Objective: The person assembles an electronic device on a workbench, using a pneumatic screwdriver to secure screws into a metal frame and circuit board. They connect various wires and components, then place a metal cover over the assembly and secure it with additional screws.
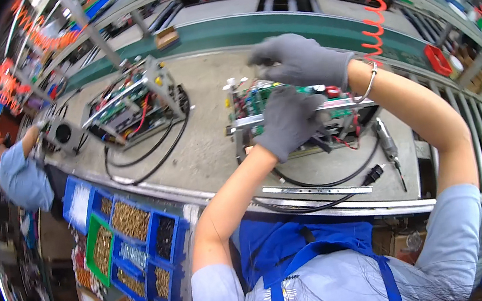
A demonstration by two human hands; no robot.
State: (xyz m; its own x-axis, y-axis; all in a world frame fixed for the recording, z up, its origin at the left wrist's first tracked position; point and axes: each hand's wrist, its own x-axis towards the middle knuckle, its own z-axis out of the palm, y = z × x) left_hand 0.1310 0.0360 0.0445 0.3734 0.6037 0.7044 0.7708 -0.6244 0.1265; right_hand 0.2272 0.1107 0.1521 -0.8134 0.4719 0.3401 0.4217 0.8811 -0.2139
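Note:
An open metal-framed electronic unit [243, 124] with green circuit boards and red wires stands on the bench in front of me. My left hand [287, 120], in a grey glove, lies over its top front rail. Those fingers are curled down among the parts, and what they grip is hidden. Above the far side of the unit, my gloved right hand [305, 61] is raised with its fingers bent, blurred by motion. Whether anything is in it does not show. A black power cable [321, 184] runs from the unit along the near bench edge.
A second open unit [134, 104] sits to the left with its black cable. At right lie a power screwdriver [387, 144] and a metal strip [315, 190]. Blue bins [166, 236] of screws stand lower left. An orange coiled hose [378, 5] hangs behind. Another person [25, 176] works far left.

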